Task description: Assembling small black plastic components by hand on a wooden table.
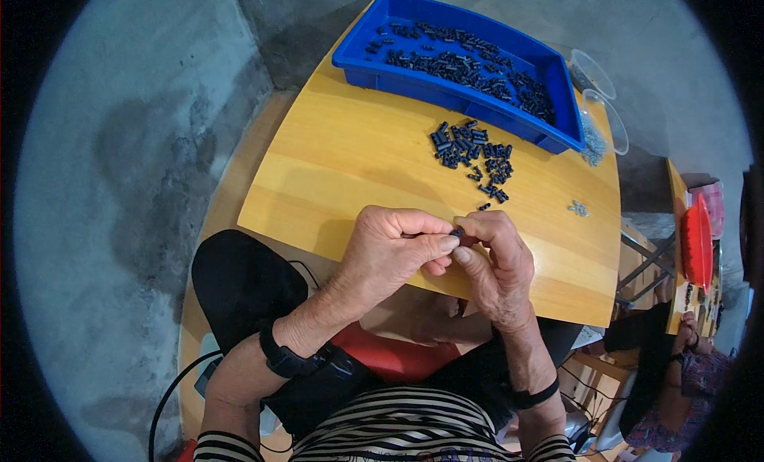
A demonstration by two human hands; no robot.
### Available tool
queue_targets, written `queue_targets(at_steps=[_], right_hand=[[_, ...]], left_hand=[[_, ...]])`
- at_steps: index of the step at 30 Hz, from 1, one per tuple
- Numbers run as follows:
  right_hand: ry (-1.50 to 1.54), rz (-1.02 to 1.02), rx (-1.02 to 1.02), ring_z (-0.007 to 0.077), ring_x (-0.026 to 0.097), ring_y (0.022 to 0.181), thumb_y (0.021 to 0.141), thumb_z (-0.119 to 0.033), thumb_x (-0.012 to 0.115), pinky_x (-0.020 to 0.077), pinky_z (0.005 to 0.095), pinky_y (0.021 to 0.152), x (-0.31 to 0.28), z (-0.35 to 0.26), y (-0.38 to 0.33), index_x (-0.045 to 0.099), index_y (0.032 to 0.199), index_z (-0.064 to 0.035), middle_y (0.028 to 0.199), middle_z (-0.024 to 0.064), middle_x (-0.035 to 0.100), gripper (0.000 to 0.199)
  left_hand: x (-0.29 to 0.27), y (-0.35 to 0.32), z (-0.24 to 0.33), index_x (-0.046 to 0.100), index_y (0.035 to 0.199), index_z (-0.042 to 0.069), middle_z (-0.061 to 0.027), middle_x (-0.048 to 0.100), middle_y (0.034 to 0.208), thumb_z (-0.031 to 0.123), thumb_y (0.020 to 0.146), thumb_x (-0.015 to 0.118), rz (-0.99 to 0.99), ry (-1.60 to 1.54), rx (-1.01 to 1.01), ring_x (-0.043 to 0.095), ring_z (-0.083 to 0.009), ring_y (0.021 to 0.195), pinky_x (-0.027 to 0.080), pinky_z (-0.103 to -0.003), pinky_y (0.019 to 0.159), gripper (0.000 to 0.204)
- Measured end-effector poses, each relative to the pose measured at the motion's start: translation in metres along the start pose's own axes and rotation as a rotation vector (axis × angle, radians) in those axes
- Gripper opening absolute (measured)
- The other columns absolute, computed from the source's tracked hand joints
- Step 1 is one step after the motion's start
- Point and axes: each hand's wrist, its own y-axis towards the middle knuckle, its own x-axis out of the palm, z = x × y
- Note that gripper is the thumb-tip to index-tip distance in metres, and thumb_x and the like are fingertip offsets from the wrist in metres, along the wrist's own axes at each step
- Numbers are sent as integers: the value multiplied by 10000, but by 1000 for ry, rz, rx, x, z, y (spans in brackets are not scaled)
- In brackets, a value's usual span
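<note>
Over the near edge of the wooden table [334, 167], my two hands meet at the fingertips. Between thumb and finger, my left hand [394, 243] pinches a small black plastic part [457, 232]. My right hand [503, 259] closes its thumb and fingers on the other end of that part; the fingers cover most of it. Just beyond the hands lies a loose pile of small black parts [455, 146], some short tubes among them. A few small silvery pieces [578, 208] lie to the right on the tabletop.
A blue tray [454, 100] with many black parts stands along the table's far side. Beside its right end are clear plastic cups [613, 116], one tipped with small silvery pieces at it. Farther right, another person's hand [689, 331] is at a second table near a red basket [697, 243].
</note>
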Motion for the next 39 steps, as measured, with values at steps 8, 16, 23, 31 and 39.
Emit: queue_targets(at_steps=[8, 16, 23, 31, 39], right_hand=[[43, -27, -17, 246, 624, 837, 741, -63, 774, 515, 326, 706, -1, -2, 0, 601, 1057, -21, 971, 119, 611, 363], [-76, 13, -48, 260, 635, 840, 713, -84, 796, 518, 327, 714, 4, -3, -1, 620, 1007, -20, 920, 117, 632, 349], [-62, 60, -28, 253, 639, 825, 707, -102, 809, 519, 325, 701, 2, -5, -2, 623, 991, -21, 905, 119, 634, 349], [-64, 78, -37, 245, 623, 798, 689, -46, 782, 509, 316, 694, 3, -2, -2, 624, 971, -26, 895, 113, 622, 324], [-90, 89, -73, 244, 613, 788, 673, -24, 773, 501, 321, 683, 2, 2, -3, 623, 968, -28, 876, 104, 613, 331]], left_hand=[[-7, -1, 10, 731, 894, -14, -51, 699, 782, 76, 833, 712, -73, 63, -60, 627, -82, 717, 513, -229, 665, 110], [-8, 0, 7, 736, 885, 1, -39, 703, 791, 93, 842, 704, -105, 187, -52, 625, -78, 745, 504, -226, 697, 106], [-10, 0, 14, 714, 950, -3, -45, 704, 851, 174, 907, 645, -171, 118, -115, 632, -88, 814, 503, -241, 749, 195], [-1, 1, 5, 721, 918, -6, -38, 683, 762, 166, 867, 685, -170, 339, 24, 596, -63, 702, 472, -225, 620, 182], [7, -2, 14, 697, 834, -10, 34, 599, 701, 144, 862, 696, -130, 346, -23, 496, -19, 641, 393, -205, 545, 156]])
